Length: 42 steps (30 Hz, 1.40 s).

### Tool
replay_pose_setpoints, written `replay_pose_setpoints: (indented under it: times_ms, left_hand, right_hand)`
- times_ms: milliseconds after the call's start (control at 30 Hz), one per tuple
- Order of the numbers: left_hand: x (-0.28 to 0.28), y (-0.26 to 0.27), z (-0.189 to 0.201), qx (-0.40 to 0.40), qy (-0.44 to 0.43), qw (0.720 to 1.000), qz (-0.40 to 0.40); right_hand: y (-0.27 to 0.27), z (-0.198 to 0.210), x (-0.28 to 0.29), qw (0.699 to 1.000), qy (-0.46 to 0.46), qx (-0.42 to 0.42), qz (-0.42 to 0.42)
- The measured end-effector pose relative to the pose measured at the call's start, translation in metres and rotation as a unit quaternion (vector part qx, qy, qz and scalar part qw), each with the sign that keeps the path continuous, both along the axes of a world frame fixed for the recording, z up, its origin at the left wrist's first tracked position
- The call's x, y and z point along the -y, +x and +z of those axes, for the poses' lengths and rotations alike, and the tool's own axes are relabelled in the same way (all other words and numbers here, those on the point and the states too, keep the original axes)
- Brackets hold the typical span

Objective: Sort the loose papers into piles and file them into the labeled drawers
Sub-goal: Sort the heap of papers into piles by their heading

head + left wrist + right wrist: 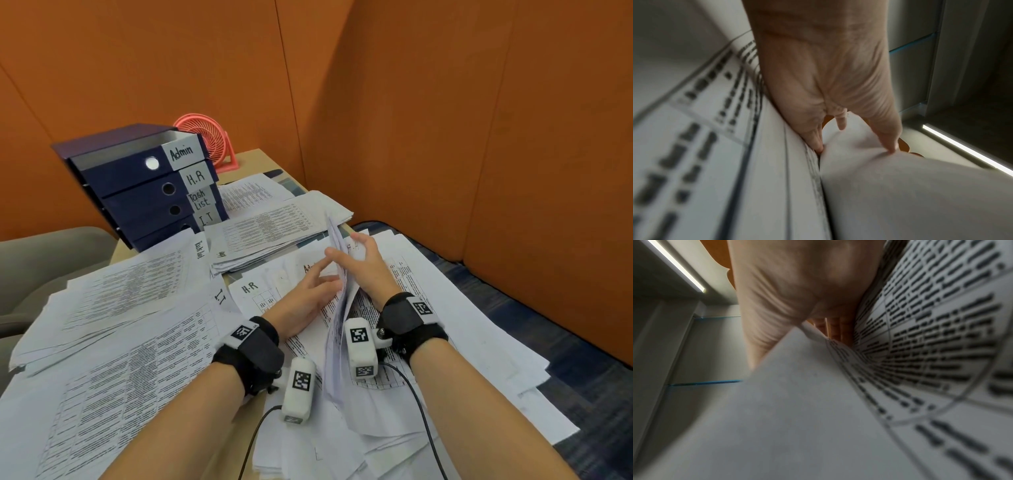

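Loose printed papers cover the desk (263,161). Between my hands a sheaf of sheets (337,308) stands on edge. My right hand (368,267) grips it, thumb on the left face and fingers behind. My left hand (308,294) lies with straight fingers against its left side. In the left wrist view my left hand's fingertips (890,147) press the sheaf's blank white sheet (900,194). The right wrist view shows the right hand (797,288) over the sheaf (797,410). The dark blue drawer unit (137,185), labelled Admin, H.R, Task list and I.T, stands at the back left.
Piles marked Task list (130,284) and I.T (137,359) lie on the left, and another pile (274,229) lies by the drawers. A pink fan (209,144) stands behind the unit. A grey chair (44,260) is on the left, and orange partitions (445,102) stand behind and to the right.
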<state>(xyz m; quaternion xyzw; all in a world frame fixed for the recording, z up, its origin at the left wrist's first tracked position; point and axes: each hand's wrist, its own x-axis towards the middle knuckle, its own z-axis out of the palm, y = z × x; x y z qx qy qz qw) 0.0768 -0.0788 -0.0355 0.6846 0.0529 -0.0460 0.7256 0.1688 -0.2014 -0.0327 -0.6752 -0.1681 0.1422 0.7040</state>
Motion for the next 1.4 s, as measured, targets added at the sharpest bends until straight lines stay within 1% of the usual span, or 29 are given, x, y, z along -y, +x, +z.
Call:
replay_pose_setpoints:
  times_ms: [33, 100, 200, 300, 400, 500, 600, 633, 700, 767, 800, 833, 900, 933, 967, 1000, 1033, 1067, 1100, 1133, 1200, 1267, 1300, 1333, 1367, 1400]
  left_hand:
    - [0.001, 0.000, 0.001, 0.002, -0.008, 1.000, 0.011]
    - [0.002, 0.001, 0.004, -0.002, -0.038, 0.997, 0.061]
    - [0.001, 0.003, 0.003, -0.014, -0.056, 0.995, 0.087]
    - [0.005, 0.000, 0.008, -0.027, -0.057, 0.994, 0.091]
    - [0.007, -0.006, 0.014, -0.017, -0.058, 0.997, 0.053]
    - [0.007, -0.010, 0.017, -0.020, -0.077, 0.995, 0.057]
    - [0.002, -0.009, 0.016, -0.036, -0.089, 0.991, 0.092]
    - [0.002, -0.008, 0.016, -0.035, -0.086, 0.991, 0.097]
    - [0.003, -0.007, 0.014, -0.020, -0.072, 0.994, 0.079]
    - [0.007, -0.007, 0.015, -0.010, -0.033, 0.999, 0.037]
    - [0.009, -0.007, 0.015, -0.007, -0.004, 1.000, 0.015]
    - [0.010, -0.007, 0.014, -0.004, 0.029, 1.000, -0.009]
    - [0.011, -0.007, 0.013, 0.000, 0.123, 0.991, -0.050]
    - [0.010, -0.006, 0.014, 0.001, 0.171, 0.985, -0.037]
    - [0.007, -0.004, 0.014, 0.002, 0.200, 0.980, 0.004]
    - [0.003, -0.001, 0.014, 0.002, 0.215, 0.974, 0.071]
    - [-0.003, 0.002, 0.014, -0.004, 0.220, 0.963, 0.156]
    - [-0.009, 0.006, 0.014, -0.017, 0.224, 0.944, 0.240]
    - [-0.015, 0.008, 0.014, -0.042, 0.229, 0.926, 0.296]
    - [-0.019, 0.008, 0.016, -0.075, 0.232, 0.918, 0.313]
    - [-0.019, 0.007, 0.018, -0.116, 0.220, 0.926, 0.282]
    - [-0.009, 0.003, 0.023, -0.107, 0.207, 0.939, 0.252]
    - [-0.002, 0.001, 0.026, -0.097, 0.222, 0.939, 0.246]
    - [0.006, 0.000, 0.030, -0.088, 0.270, 0.929, 0.237]
    - [0.016, 0.000, 0.034, -0.082, 0.341, 0.909, 0.224]
    - [0.026, 0.000, 0.038, -0.075, 0.415, 0.882, 0.208]
  right_hand:
    - [0.001, 0.000, -0.001, 1.000, 0.004, -0.004, -0.005]
    - [0.001, 0.000, -0.001, 0.999, 0.029, -0.027, -0.027]
    - [0.002, -0.002, -0.003, 0.998, 0.036, -0.027, -0.032]
    - [0.001, -0.002, -0.003, 0.999, 0.035, -0.025, -0.026]
    - [0.002, 0.000, -0.002, 0.998, 0.042, -0.043, -0.031]
    - [0.003, 0.000, 0.001, 0.994, 0.048, -0.052, -0.086]
    - [0.006, -0.002, 0.001, 0.988, 0.070, -0.057, -0.129]
    - [0.006, -0.003, 0.001, 0.988, 0.070, -0.052, -0.126]
    - [0.006, -0.002, 0.000, 0.995, 0.055, -0.037, -0.081]
    - [0.002, 0.000, -0.001, 0.999, 0.035, -0.016, -0.004]
    - [0.002, 0.000, -0.003, 0.999, 0.027, -0.010, 0.017]
    - [0.002, -0.001, -0.004, 1.000, 0.020, -0.015, 0.016]
    - [0.003, -0.002, -0.002, 0.998, 0.002, -0.043, -0.034]
    - [0.003, -0.002, -0.001, 0.996, -0.002, -0.062, -0.068]
    - [0.003, 0.000, 0.002, 0.991, 0.010, -0.091, -0.099]
    - [0.004, 0.001, 0.003, 0.984, 0.032, -0.123, -0.124]
    - [0.004, 0.005, 0.005, 0.976, 0.050, -0.158, -0.141]
    - [0.006, 0.007, 0.006, 0.967, 0.064, -0.192, -0.153]
    - [0.008, 0.009, 0.008, 0.961, 0.070, -0.216, -0.159]
    - [0.009, 0.010, 0.009, 0.957, 0.069, -0.227, -0.164]
    - [0.008, 0.010, 0.010, 0.959, 0.069, -0.219, -0.164]
    - [0.004, 0.008, 0.007, 0.970, 0.065, -0.179, -0.150]
    - [0.003, 0.006, 0.005, 0.976, 0.060, -0.158, -0.138]
    - [0.003, 0.004, 0.004, 0.980, 0.053, -0.142, -0.128]
    - [0.004, 0.003, 0.003, 0.982, 0.048, -0.134, -0.123]
    - [0.005, 0.002, 0.003, 0.983, 0.046, -0.130, -0.123]
